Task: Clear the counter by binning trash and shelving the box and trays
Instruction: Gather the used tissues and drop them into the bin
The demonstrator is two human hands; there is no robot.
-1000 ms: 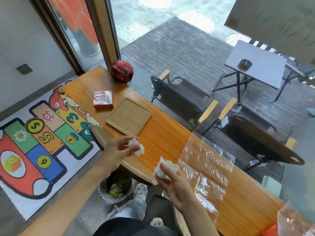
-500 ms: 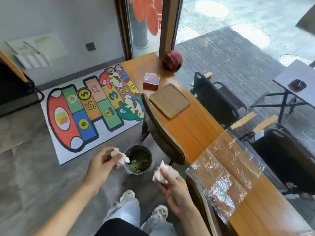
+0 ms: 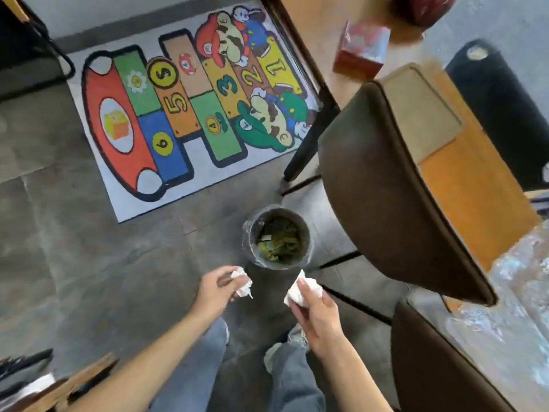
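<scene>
Beyond your fingers lies the hopscotch mat (image 3: 190,114) on the grey floor, and to their right the wooden counter (image 3: 475,185) carries a tray (image 3: 421,111), a red box (image 3: 361,53) and clear plastic film (image 3: 511,307) behind a dark chair back (image 3: 386,185). The lined bin (image 3: 277,236) stands just ahead of your fingertips, green scraps inside. Your left hand (image 3: 217,289) pinches a crumpled white tissue (image 3: 242,285); your right hand (image 3: 316,316) grips a second tissue wad (image 3: 303,289), both short of the rim.
</scene>
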